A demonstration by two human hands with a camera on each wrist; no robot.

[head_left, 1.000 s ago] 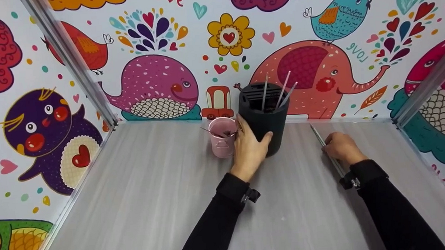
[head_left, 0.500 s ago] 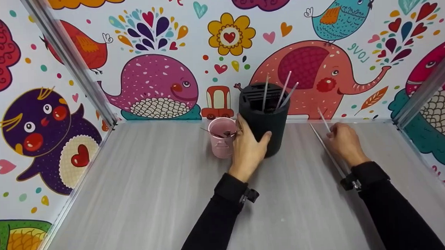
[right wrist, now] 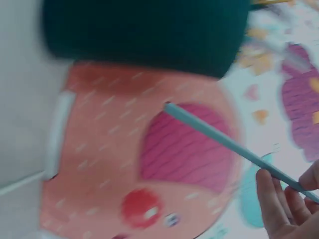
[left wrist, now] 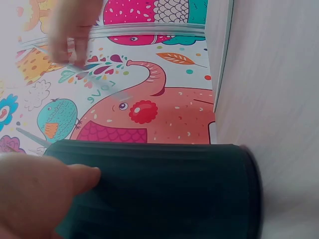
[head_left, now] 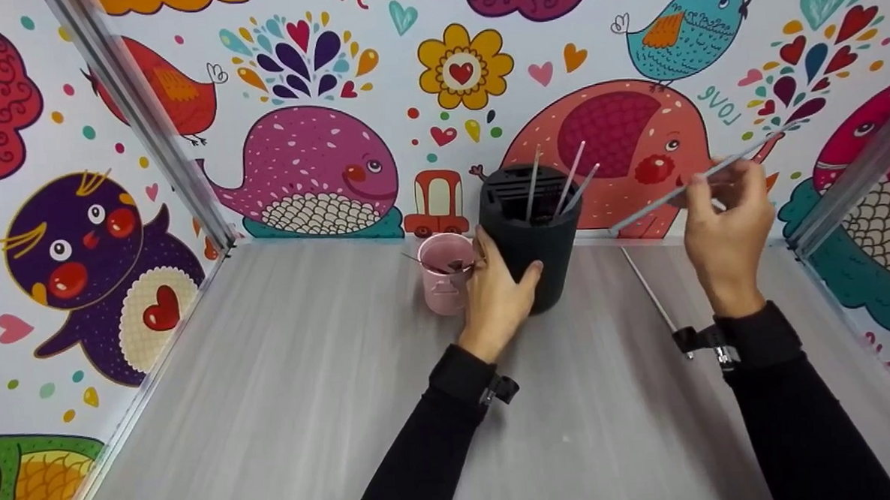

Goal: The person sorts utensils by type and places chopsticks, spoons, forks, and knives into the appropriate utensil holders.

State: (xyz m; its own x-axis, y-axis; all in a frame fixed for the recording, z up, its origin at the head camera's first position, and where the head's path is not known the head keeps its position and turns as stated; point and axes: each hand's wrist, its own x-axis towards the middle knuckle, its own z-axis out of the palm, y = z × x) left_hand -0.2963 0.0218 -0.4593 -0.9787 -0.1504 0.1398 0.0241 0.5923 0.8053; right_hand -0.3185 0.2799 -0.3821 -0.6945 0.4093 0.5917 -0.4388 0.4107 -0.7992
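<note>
A black cylindrical utensil holder (head_left: 531, 254) with a slotted top stands at the back, several thin pale sticks (head_left: 570, 181) upright in it. My left hand (head_left: 498, 296) grips its left side, thumb across the front; the other fingers are partly hidden between it and a pink cup (head_left: 441, 288). Raised off the table on the right, my right hand (head_left: 729, 230) pinches a thin blue-grey stick (right wrist: 224, 139). The stick slants down toward the holder, its lower end short of it. Below that hand, another thin stick (head_left: 649, 290) lies on the table, its near end by the wrist camera.
The pink cup has thin-handled utensils (head_left: 453, 267) in it and sits beside the holder. A printed wall (head_left: 462, 136) rises behind the grey table (head_left: 287, 407), with side panels (head_left: 84, 243) joined by metal corner strips (head_left: 147, 128).
My right hand has lifted one stick from beside the other on the table and raised it, tilting it toward the holder. The left hand and holder have stayed in place.
</note>
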